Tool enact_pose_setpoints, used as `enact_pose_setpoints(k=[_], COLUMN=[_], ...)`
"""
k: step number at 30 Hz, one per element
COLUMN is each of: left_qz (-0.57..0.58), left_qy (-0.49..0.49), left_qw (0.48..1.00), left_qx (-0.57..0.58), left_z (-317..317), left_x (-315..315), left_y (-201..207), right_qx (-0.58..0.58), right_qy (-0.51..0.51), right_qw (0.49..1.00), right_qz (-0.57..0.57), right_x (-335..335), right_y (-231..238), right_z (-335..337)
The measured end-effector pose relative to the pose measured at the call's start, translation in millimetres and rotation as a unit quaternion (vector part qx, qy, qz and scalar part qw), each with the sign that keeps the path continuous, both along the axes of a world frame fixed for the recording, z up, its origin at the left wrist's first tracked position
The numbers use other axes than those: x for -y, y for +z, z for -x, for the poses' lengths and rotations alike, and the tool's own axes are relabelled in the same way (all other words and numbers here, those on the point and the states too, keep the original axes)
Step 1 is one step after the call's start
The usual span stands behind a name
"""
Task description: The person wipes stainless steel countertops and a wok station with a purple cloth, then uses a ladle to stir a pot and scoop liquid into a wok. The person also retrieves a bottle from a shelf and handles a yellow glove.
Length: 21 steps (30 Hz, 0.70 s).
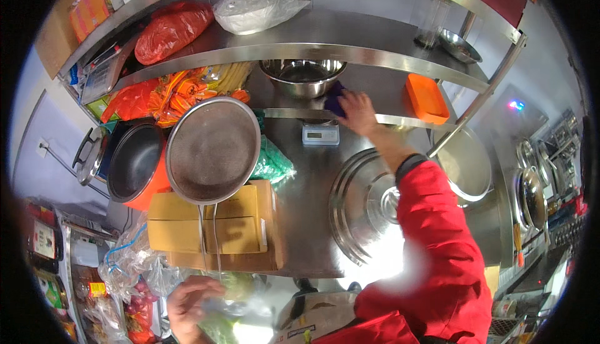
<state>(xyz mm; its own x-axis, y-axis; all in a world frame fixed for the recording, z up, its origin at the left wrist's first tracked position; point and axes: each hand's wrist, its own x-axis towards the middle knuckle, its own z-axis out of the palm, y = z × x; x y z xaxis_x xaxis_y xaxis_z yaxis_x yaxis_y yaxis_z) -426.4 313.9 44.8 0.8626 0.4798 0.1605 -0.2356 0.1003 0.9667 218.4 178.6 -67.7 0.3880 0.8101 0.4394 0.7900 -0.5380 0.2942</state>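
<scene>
Stretched out to the lower shelf, my right hand [357, 113] has its fingers closed on a dark purple cloth [334, 99]. The cloth lies beside a steel bowl [303, 81], right against its side. Just below that shelf edge sits a small pale-blue digital scale [320, 134]. My left hand [190, 303] hangs low at the left, somewhat blurred, fingers apart and nothing visible in it. Above it, the handle of a round fine-mesh strainer [214, 148] reaches down over cardboard boxes [231, 234]; the hand looks apart from the handle.
Large round steel lids [362, 203] lie under my right arm. An orange tray [427, 99] stands on the shelf at right, a big pot [465, 163] below it. At left are an orange-sided pot [134, 163] and bagged goods [181, 94]. The upper shelf [350, 31] overhangs everything.
</scene>
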Motion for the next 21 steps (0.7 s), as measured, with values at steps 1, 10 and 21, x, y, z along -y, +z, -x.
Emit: enact_pose_setpoints(k=[1,10,21], left_qz=[-0.001,-0.098,-0.353], left_qy=[0.025,0.281,0.267], left_qw=[1.000,0.946,0.781], left_qx=[0.003,-0.128,-0.441], left_z=[7,60,-50], left_x=[-10,-30,14], left_y=[1,-22,-44], right_qx=[-0.049,0.034,0.066], right_qy=[0.048,-0.079,0.186], right_qw=[0.997,0.996,0.979], right_qz=[-0.043,-0.014,-0.047], right_x=[23,44,-90], right_y=[7,-18,-18], right_z=[-11,5,46])
